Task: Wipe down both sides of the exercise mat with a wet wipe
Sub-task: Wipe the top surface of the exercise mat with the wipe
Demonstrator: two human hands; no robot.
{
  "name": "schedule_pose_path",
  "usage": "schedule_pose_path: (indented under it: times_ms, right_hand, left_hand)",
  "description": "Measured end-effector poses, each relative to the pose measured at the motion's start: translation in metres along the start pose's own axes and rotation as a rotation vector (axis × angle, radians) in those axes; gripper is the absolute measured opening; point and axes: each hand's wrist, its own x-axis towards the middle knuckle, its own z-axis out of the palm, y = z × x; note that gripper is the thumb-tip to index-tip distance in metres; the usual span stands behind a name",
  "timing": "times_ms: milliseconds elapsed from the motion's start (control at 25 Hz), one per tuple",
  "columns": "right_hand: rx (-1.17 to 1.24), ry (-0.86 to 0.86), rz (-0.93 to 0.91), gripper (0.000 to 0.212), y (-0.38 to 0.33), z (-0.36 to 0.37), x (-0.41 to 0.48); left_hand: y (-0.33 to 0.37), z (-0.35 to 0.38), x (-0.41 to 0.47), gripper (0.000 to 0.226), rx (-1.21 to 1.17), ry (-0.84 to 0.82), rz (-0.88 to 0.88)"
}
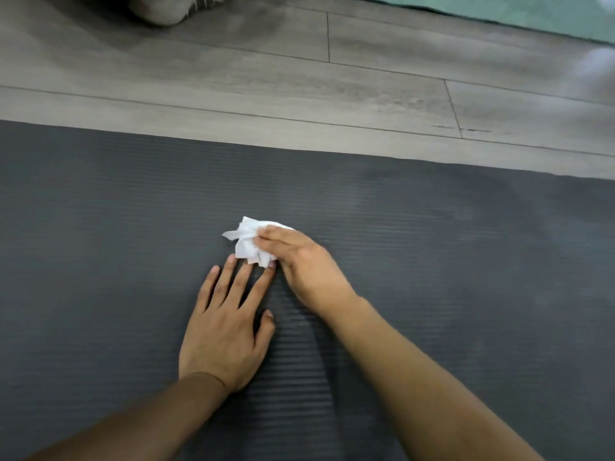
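The left hand [226,331] lies flat on the mat [466,261] while the right hand [299,264] grips the wipe [244,239], apparently mid-wipe on this side, the other side's state unseen.

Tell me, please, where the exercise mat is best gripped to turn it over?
Probably the exercise mat by its far edge, pinched from the floor side: that edge lies straight and exposed, while the left hand and right hand occupy the middle.
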Motion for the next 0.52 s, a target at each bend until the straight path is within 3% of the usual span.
schedule_pose_path:
  times_ms: [80,120,160,200,280,320,440,520]
  right_hand:
    - [0.104,0.073,0.093,0.037,0.031,-0.026,0.003]
    - [0.167,0.261,0.238,0.033,0.046,-0.051,-0.001]
    - [0.126,0.471,0.471,0.029,0.066,-0.080,-0.006]
    - [0.119,0.571,0.729,0.026,0.078,-0.100,-0.011]
    - [0.104,0.607,1.146,0.032,0.065,-0.101,0.005]
    - [0.002,0.523,1.050,0.038,0.052,-0.085,0.021]
    - [0.056,0.047,0.337,0.040,-0.005,0.006,0.064]
    - [0.049,-0.058,0.062,0.042,-0.020,0.026,0.077]
  left_hand:
    - [0.000,0.001,0.000,0.068,0.008,-0.001,-0.001]
    - [0.000,0.002,0.000,0.068,0.011,0.003,-0.002]
    - [0.001,0.002,-0.001,0.067,0.009,0.006,-0.002]
    - [0.001,0.002,0.000,0.067,0.002,0.011,-0.002]
    - [0.001,0.002,0.001,0.067,-0.005,0.021,-0.006]
    - [0.001,0.002,0.000,0.067,-0.001,0.019,-0.008]
    - [0.000,0.002,0.001,0.066,-0.015,0.015,-0.001]
    - [-0.001,0.002,0.002,0.065,-0.028,0.016,0.003]
